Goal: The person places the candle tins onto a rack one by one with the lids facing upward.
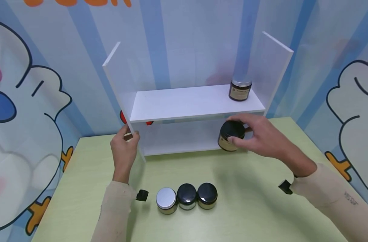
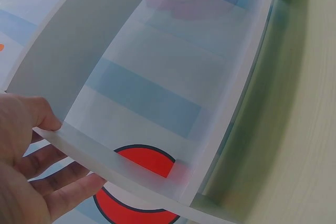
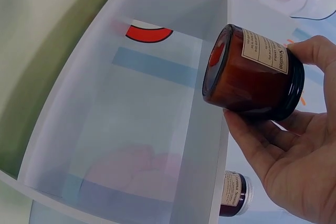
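My right hand [image 1: 256, 136] grips an amber candle jar [image 3: 247, 74] with a black lid and a beige label, thumb on one side and fingers on the other. In the head view that jar overlaps the lower opening of a white two-tier shelf [image 1: 184, 102], near its right side. My left hand [image 1: 124, 149] pinches the front edge of the shelf's left side panel, thumb on the inside and fingers outside, as the left wrist view shows. A second candle jar [image 1: 240, 90] with a silver lid stands at the right end of the upper board.
On the pale green table [image 1: 256, 208], in front of the shelf, three jars stand in a row: a silver-lidded jar [image 1: 166, 200] on the left and two black-lidded jars [image 1: 207, 195] beside it. A cartoon-printed wall [image 1: 196, 40] rises behind the shelf.
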A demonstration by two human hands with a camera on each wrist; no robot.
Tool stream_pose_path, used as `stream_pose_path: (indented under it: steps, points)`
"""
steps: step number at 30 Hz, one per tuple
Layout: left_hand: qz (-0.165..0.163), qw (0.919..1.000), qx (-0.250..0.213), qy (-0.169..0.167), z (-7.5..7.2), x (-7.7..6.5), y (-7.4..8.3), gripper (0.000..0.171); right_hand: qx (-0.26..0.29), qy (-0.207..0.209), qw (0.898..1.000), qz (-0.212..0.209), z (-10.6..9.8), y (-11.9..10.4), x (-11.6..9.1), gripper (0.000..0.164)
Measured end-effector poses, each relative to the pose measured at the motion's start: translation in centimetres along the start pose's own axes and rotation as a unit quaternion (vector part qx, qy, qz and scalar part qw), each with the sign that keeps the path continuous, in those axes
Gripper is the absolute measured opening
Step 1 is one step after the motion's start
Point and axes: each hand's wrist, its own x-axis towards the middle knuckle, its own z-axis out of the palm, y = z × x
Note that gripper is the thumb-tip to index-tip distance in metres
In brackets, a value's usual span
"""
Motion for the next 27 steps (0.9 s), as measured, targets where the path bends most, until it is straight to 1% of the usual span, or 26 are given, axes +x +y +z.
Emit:
stream_pose_path:
  steps: [6,10,17,27]
  points:
    - [-0.007,1.0,0.0,0.0,0.0,0.0,0.0,0.041,-0.001,0.004,1.0,0.006,-0.3,-0.1,0.3,0.047]
    - [-0.005,1.0,-0.001,-0.001,0.0,0.0,0.0,0.041,-0.001,0.009,1.0,0.006,-0.5,-0.1,0.6,0.047]
    - [-0.003,1.0,-0.001,-0.002,0.0,0.0,0.0,0.041,0.009,0.023,1.0,0.01,-0.6,-0.1,0.9,0.044]
    - [-0.001,1.0,0.001,0.0,0.1,0.1,-0.2,0.04,0.018,0.043,0.998,0.041,-1.1,-0.6,1.5,0.046]
